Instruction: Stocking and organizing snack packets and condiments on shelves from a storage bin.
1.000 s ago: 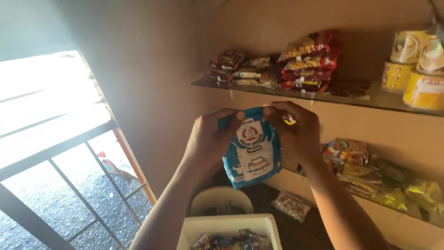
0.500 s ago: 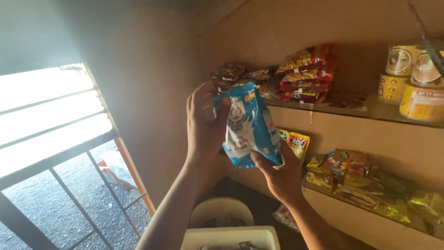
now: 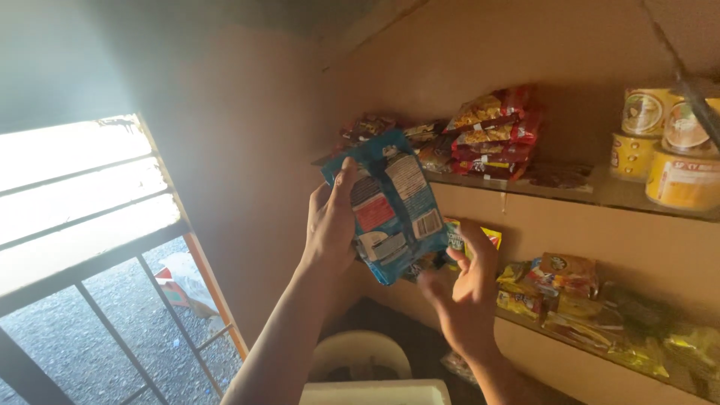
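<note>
At the bottom edge of the view, a white box [image 3: 375,391] shows only its top rim, with a pale round chair back [image 3: 360,355] just behind it. Above these, both forearms rise toward the shelves. Right hand [image 3: 465,289] is open, the fingers spread and slightly curled, and it holds nothing; its fingertips are just beside the lower edge of the blue packet [image 3: 390,206], but I cannot tell if they touch it. Left hand [image 3: 331,221] grips this packet along its left edge, the thumb on the back face and the fingers hidden behind. The packet is held up and tilted, its back side with the printed panels turned to the camera, its top corner near the front edge of the upper shelf [image 3: 570,187].

Between the hands and the left wall there is open room, and below the packet too. Behind the right hand, the lower shelf [image 3: 600,349] is filled with yellow and brown sachets [image 3: 562,274]. On the upper shelf lies a stack of red snack packets [image 3: 495,131], and yellow tins [image 3: 660,146] stand at its right end. Far left, a barred window [image 3: 90,247] gives bright light.
</note>
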